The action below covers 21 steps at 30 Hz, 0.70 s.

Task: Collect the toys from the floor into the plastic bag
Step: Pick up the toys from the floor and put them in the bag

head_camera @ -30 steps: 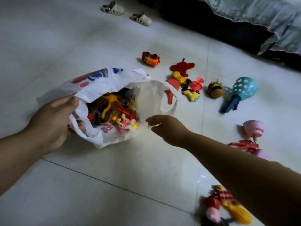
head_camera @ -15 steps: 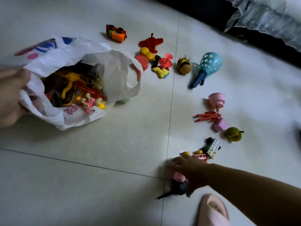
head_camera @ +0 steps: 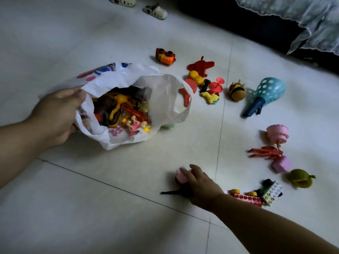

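A white plastic bag (head_camera: 166, 92) lies open on the tiled floor with several toys inside. My left hand (head_camera: 58, 114) grips its left rim and holds the mouth open. Lower right of the bag, my right hand (head_camera: 200, 184) is closed over a pink and black toy (head_camera: 180, 177) just above the floor; a thin black part sticks out to the left. Loose toys ring the right side: a red toy car (head_camera: 165, 56), a red plane (head_camera: 200, 66), a burger toy (head_camera: 237, 91), a teal spotted toy (head_camera: 266, 94), a pink cake toy (head_camera: 277, 133) and building blocks (head_camera: 256, 196).
Two small sandals (head_camera: 155, 10) lie at the far top. A dark bed base with a lace valance (head_camera: 302, 21) runs along the top right. A green round toy (head_camera: 300, 178), a pink block (head_camera: 280, 164) and a red crab-like toy (head_camera: 265, 152) sit at the right.
My right hand left the bag's mouth, dropped to the toys at the lower right, closed on the pink and black toy, and has carried it left toward the bag. The left hand kept its hold.
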Tool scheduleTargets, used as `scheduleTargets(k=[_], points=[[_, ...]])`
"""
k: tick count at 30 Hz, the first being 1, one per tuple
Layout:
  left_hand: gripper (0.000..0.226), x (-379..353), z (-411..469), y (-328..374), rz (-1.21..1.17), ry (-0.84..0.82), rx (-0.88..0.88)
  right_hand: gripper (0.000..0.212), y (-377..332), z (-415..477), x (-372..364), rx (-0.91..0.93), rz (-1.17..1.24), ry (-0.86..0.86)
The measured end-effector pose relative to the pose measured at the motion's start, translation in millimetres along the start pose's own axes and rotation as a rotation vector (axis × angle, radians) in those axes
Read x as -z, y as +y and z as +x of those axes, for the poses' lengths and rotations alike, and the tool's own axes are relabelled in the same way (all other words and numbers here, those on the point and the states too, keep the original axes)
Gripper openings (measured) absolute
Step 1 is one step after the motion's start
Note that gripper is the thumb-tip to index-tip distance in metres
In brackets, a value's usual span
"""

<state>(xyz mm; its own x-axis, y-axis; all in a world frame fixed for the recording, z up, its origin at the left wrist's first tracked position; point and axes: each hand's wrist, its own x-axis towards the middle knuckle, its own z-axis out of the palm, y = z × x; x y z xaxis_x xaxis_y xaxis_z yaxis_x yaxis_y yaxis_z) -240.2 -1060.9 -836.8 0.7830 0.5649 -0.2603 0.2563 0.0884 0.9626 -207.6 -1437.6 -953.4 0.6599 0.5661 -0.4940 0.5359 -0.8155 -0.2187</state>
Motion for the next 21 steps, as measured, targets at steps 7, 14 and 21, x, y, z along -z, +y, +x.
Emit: scheduleTargets(k=[7, 14, 21], points=[[0.036, 2.9, 0.8, -4.3, -0.006, 0.025, 0.037, 0.093, -33.9, 56.3, 3.3, -0.012, -0.075, -0.044], [0.031, -4.0, -2.2, 1.0, -0.039, 0.054, 0.064, 0.085, -56.6, 53.9, 47.7, -0.046, 0.278, 0.158], [0.021, -2.7, 2.6, 5.2, -0.096, 0.085, 0.084, 0.085, -158.4, 131.3, 137.0, 0.013, 0.577, 0.196]])
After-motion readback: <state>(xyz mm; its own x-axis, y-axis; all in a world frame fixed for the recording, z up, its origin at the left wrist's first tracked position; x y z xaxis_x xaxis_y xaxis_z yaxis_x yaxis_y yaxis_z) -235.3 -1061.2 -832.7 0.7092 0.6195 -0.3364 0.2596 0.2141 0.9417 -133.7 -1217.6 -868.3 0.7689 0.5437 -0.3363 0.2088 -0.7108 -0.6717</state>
